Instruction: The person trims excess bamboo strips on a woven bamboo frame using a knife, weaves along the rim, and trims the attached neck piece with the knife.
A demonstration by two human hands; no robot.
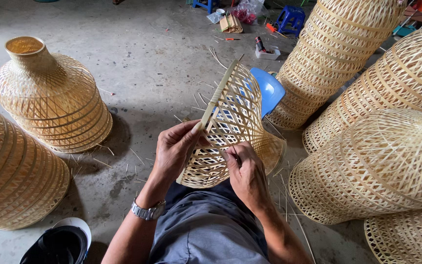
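Both hands on it now: left hand (176, 146) pinching the rim of the woven bamboo lampshade (230, 128) over the lap, right hand (244, 172) gripping its lattice, blue stool (269, 90) just behind the shade.

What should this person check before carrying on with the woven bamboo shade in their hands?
1. Left hand grips the rim of the bamboo shade: ok, thumb and fingers clasp the edge.
2. Right hand placed on the weave: ok, its fingertips pinch at the lattice near the middle.
3. Shade steadied: ok, it leans tilted over the lap, held by both hands.
4. Loose strip seated in the weave: cannot tell, the fingers hide it.
5. Room around: not ok, finished shades crowd the right side, and another stands on the left.
6. Concrete floor free of litter: not ok, bamboo slivers lie scattered.
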